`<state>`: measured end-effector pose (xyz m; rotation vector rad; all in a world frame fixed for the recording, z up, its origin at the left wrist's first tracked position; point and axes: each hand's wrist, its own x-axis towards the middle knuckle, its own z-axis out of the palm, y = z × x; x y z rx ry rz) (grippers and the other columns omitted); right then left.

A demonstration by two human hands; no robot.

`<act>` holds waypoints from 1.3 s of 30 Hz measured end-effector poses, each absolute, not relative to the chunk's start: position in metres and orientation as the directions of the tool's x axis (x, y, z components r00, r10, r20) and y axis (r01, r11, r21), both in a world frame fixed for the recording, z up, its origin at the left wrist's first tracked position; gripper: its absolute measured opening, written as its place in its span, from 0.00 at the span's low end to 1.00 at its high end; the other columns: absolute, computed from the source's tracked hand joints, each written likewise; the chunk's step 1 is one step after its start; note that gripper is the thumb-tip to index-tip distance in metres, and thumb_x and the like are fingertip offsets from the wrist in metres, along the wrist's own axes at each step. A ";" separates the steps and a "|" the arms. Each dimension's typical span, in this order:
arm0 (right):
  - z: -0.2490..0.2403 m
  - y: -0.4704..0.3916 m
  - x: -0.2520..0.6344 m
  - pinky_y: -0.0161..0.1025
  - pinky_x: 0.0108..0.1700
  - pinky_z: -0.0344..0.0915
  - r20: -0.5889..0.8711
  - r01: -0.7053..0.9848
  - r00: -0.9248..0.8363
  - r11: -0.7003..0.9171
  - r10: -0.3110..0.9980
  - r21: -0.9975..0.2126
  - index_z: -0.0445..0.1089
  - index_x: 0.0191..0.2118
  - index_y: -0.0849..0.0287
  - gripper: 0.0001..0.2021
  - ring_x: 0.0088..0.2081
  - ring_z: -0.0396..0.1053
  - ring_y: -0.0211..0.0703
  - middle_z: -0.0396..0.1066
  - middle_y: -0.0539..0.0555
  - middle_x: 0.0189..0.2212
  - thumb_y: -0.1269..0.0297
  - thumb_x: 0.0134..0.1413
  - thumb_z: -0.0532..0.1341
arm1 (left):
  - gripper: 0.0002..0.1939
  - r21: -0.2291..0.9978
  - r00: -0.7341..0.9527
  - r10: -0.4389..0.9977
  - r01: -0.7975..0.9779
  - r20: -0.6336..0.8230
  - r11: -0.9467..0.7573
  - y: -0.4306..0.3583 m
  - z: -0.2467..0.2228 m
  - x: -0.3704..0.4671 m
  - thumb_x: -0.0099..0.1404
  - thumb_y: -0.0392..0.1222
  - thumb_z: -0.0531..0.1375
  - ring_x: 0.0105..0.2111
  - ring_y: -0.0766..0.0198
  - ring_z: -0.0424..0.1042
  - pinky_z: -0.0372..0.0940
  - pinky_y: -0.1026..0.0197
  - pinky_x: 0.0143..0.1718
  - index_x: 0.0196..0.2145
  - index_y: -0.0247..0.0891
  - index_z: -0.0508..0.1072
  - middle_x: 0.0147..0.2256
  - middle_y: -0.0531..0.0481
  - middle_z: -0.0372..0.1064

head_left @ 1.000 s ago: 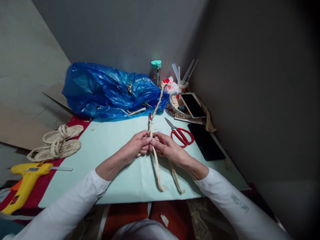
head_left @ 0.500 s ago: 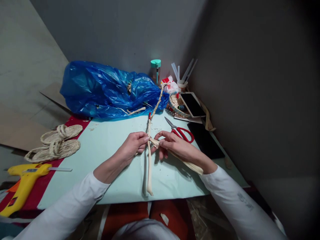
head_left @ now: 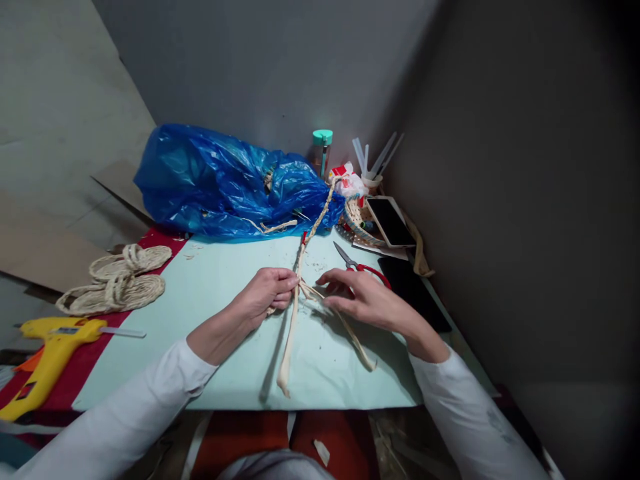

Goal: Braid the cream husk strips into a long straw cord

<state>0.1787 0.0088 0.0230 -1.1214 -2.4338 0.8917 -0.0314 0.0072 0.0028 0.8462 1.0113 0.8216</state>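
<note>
My left hand (head_left: 273, 291) pinches a pale plant-fibre braid (head_left: 301, 263) at the point where its strands part. From there one loose strand (head_left: 289, 343) hangs toward the table's front edge, and another strand (head_left: 356, 341) slants to the lower right. My right hand (head_left: 367, 301) hovers just right of the braid, thumb and fingers apart, with the slanting strand passing below it. Further up, a small red piece (head_left: 303, 238) sits on the braid, whose plaited far end runs up beside a blue plastic bag (head_left: 215, 180).
Red-handled scissors (head_left: 345, 255) lie behind my right hand, near a dark flat tablet-like slab (head_left: 410, 290) and a phone (head_left: 390, 221). At left are woven fibre sandals (head_left: 120, 283) and a yellow glue gun (head_left: 60, 347). A teal-lidded jar (head_left: 323, 150) stands at the back.
My right hand has let go of the strand it held and moved slightly right, its fingers spreading. That strand now falls to the lower right. My left hand keeps its pinch.
</note>
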 end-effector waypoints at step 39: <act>0.008 -0.018 0.212 0.39 0.37 0.60 0.401 0.759 -0.603 0.651 0.690 0.021 0.67 0.49 0.60 0.15 0.35 0.64 0.45 0.66 0.56 0.33 0.64 0.57 0.56 | 0.14 0.875 0.351 0.877 -0.238 -0.327 0.421 0.014 0.022 -0.050 0.58 0.36 0.62 0.15 0.79 0.43 0.41 0.75 0.14 0.21 0.33 0.61 0.18 0.59 0.48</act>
